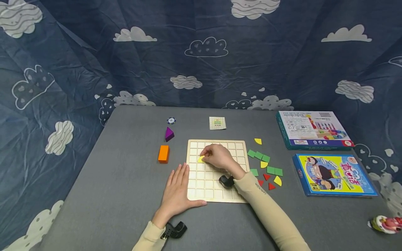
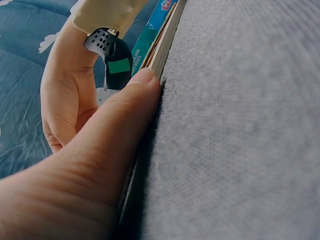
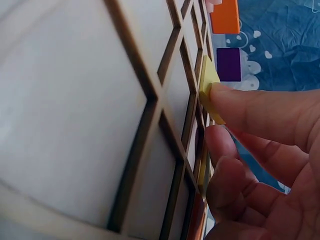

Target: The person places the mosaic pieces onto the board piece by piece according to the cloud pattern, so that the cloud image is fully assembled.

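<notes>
nearest the lens: left hand (image 1: 177, 190) lies flat on the grey felt worktop (image 1: 119, 195), fingers straight and together, thumb pressed along the left edge of the pale wooden grid board (image 1: 204, 184). it holds nothing. a black wrist mount (image 1: 174, 230) sits at the cuff of the cream sleeve.

right hand (image 1: 218, 157) rests over the upper middle of the board, fingers curled, pinching a small yellow flat tile (image 1: 201, 159) between thumb and fingertips (image 3: 240, 107). the tile sits at the hand's 9 o'clock, tilted against the grid ribs over a cell in the board's upper left part; whether it is fully seated cannot be told.

at 3 o'clock from the board: loose flat tiles on the worktop, green squares (image 1: 258, 155), more green squares (image 1: 274, 170), red triangles (image 1: 266, 181), yellow quarter-round pieces (image 1: 277, 180), and one yellow piece (image 1: 258, 141) apart from them at about 1 o'clock.

at 9 o'clock from the board: orange rectangular block (image 1: 163, 153); beyond it at 11 o'clock a purple triangular block (image 1: 169, 134) and a small round blue-and-white disc (image 1: 171, 120). at 12 o'clock a small square pattern card (image 1: 217, 123).

far right: teal-edged game box (image 1: 314, 130), and nearer, a blue-and-yellow cartoon booklet (image 1: 334, 174). a small pink-and-white toy (image 1: 385, 223) at the worktop's 4 o'clock corner. dark blue cloud-print cloth (image 1: 201, 52) hangs behind.
</notes>
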Tool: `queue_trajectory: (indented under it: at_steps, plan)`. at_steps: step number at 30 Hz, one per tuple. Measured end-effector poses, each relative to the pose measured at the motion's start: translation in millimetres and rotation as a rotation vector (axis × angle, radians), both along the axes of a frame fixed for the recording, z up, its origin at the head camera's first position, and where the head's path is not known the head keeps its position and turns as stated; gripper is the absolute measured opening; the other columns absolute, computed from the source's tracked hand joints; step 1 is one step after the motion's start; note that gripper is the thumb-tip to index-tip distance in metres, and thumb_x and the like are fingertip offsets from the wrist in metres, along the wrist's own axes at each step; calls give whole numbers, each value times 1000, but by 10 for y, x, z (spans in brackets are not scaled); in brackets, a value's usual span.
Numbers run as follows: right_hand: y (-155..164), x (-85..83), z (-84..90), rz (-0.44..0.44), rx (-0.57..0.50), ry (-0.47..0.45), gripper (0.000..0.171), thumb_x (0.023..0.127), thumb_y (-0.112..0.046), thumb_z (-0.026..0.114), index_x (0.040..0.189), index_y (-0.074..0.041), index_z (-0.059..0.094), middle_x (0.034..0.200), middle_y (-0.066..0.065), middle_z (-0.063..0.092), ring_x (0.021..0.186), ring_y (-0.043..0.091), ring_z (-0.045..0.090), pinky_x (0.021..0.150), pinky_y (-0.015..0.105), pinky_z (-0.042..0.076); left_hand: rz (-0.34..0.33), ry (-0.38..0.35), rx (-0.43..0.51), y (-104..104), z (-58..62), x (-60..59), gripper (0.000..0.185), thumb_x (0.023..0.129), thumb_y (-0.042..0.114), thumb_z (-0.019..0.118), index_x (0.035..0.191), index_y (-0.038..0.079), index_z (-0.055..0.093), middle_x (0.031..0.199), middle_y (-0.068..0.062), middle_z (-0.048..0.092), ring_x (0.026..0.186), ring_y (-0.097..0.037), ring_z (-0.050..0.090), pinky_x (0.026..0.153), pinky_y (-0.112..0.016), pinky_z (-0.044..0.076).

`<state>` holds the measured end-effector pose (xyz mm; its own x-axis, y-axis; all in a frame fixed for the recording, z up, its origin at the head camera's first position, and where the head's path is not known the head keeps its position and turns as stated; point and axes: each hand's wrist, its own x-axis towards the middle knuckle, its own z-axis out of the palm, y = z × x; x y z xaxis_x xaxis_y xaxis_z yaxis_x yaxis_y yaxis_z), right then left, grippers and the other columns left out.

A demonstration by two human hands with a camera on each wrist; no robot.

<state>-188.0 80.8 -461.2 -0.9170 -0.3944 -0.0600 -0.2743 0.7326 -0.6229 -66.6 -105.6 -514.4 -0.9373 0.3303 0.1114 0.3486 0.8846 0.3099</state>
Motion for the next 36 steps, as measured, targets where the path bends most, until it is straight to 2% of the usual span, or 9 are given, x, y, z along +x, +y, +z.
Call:
queue_trajectory:
  at_steps: [16,22,29,36]
  plan:
    - [-14,18,1,-65,25,-44,4,81,-17,75,85,-17,75,65,-9,59,59,11,52,56,29,38,-11,17,5,-3,5,-4,130,63,83,58,150,-3,14,155,-17,15,143,-27,7,113,-42,3]
    - [21,36,-12,-51,9,-42,7,83,-16,72,89,-18,75,68,-8,59,61,11,52,58,29,39,-11,19,-1,-3,-5,-5,129,63,84,57,150,-3,14,155,-17,15,143,-27,7,113,-42,3]
    - [161,96,21,-45,-42,-27,11,85,-20,72,94,-16,74,68,-6,58,60,13,50,57,30,39,-7,-8,1,10,-19,-5,129,64,85,55,150,-1,12,156,-15,13,143,-25,4,113,-41,1]
    - [382,149,50,-108,-113,29,9,86,-23,71,90,-15,74,69,-5,59,58,14,48,53,29,36,-3,-7,8,3,-11,-4,130,63,84,57,150,-1,12,156,-15,13,143,-25,5,113,-41,2]
